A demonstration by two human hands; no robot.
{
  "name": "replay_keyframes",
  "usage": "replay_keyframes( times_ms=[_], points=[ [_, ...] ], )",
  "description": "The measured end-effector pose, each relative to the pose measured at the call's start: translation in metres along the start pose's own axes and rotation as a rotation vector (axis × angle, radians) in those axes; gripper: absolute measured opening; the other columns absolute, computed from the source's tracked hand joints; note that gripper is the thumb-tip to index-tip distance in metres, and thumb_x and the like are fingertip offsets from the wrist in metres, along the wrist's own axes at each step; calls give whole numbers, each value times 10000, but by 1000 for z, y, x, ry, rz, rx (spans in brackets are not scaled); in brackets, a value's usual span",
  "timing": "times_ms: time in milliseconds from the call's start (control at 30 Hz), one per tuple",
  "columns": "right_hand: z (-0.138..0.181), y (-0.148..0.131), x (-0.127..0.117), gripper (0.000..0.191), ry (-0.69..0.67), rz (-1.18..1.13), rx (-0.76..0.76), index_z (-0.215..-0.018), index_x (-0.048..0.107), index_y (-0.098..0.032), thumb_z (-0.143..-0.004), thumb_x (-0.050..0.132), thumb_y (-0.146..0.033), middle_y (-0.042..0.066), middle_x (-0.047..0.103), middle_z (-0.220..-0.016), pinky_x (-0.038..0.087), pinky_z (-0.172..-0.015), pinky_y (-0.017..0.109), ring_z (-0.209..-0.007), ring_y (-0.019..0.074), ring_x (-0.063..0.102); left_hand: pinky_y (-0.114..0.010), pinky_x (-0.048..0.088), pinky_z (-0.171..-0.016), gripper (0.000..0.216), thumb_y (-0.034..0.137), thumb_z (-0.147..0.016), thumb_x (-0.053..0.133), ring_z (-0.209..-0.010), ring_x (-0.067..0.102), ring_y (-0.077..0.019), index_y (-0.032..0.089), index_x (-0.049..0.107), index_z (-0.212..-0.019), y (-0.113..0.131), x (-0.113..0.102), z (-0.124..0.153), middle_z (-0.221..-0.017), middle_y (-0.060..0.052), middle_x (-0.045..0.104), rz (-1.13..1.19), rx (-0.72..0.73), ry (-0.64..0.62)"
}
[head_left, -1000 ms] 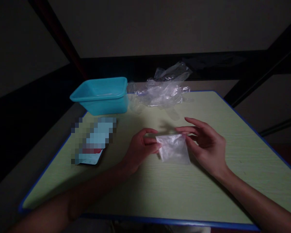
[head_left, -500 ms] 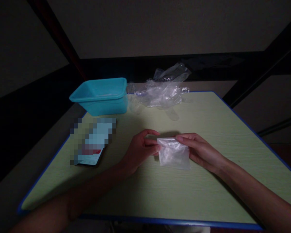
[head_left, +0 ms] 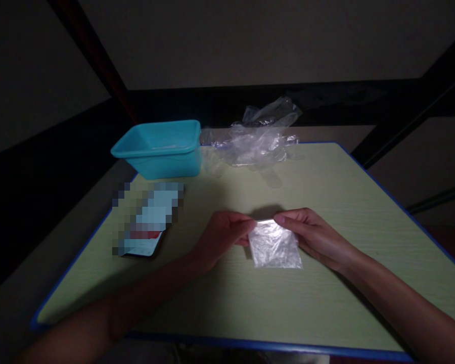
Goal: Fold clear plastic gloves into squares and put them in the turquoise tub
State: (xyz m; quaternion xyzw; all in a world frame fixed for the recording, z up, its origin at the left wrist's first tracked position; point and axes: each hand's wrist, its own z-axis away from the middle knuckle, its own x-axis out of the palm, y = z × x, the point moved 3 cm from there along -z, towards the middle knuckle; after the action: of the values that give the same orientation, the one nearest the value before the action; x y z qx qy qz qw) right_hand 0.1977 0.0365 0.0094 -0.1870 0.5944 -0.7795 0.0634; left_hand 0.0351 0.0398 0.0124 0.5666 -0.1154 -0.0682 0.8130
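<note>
A small folded piece of clear plastic film (head_left: 276, 246), roughly square and crinkled, hangs between my hands over the middle of the table. My left hand (head_left: 227, 235) pinches its upper left corner between thumb and fingers. On the other side my right hand (head_left: 307, 230) grips the top right edge, thumb in front and fingers behind. Light glints off the film's upper edge. Parts of the fingers behind the film are hidden.
A turquoise plastic basket (head_left: 159, 164) stands at the back left of the pale table (head_left: 349, 202), which has a blue edge. Beside it lies a heap of clear plastic gloves (head_left: 258, 144). A phone (head_left: 147, 227), partly pixelated, rests at the left.
My left fingers, spread apart before, have closed on the film's upper left corner. The film has tilted and now catches more light. My right hand keeps its grip.
</note>
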Motion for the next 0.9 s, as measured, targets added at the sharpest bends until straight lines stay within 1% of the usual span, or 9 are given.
replay_keyframes(
  times_ms=[167,300,567,667,733,833,900],
  points=[
    [0,0,0,254,-9,23,-29,-612,683,-163,-701,702,-400,-10,637,-538,392,-504,232,-481,92,525,-218,510,-557,198,304,-649,703,-518,598,-109,111,671,-616,-1,1,-1,-533,-9,620,-30,21,-42],
    [0,0,1,269,-20,17,-50,-620,680,-170,-696,703,-427,-16,613,-520,340,-454,231,-443,89,480,-212,498,-530,202,306,-640,708,-505,597,-111,117,660,-587,-1,0,-1,-545,-18,636,-12,33,-58],
    [3,-2,5,330,5,-45,-80,-528,595,-168,-654,735,-439,-36,534,-485,282,-433,221,-428,77,414,-185,455,-492,261,365,-618,720,-469,567,-97,122,647,-557,7,-1,2,-505,-18,622,-27,110,-111],
    [3,-3,4,325,26,-44,-94,-524,595,-166,-645,744,-428,-41,520,-483,284,-438,221,-437,77,415,-180,452,-491,266,376,-600,728,-474,566,-96,125,651,-555,9,0,2,-507,-16,624,0,114,-122],
    [2,-2,3,316,24,-21,-89,-537,604,-165,-655,737,-426,-40,522,-486,296,-445,223,-442,80,423,-185,457,-492,271,381,-582,738,-474,567,-98,125,653,-557,7,-1,0,-515,-18,628,13,89,-123],
    [1,2,3,304,1,-6,-63,-567,627,-162,-670,724,-431,-28,562,-509,330,-467,231,-459,90,455,-194,456,-484,274,374,-546,756,-456,555,-97,125,641,-542,3,-2,-3,-503,-11,618,33,40,-91],
    [0,4,5,311,-4,-19,-38,-565,635,-160,-667,722,-440,-18,584,-515,356,-482,238,-470,98,481,-193,445,-473,278,372,-529,758,-443,541,-90,129,624,-528,1,-3,-4,-490,1,603,70,34,-63]
  ],
)
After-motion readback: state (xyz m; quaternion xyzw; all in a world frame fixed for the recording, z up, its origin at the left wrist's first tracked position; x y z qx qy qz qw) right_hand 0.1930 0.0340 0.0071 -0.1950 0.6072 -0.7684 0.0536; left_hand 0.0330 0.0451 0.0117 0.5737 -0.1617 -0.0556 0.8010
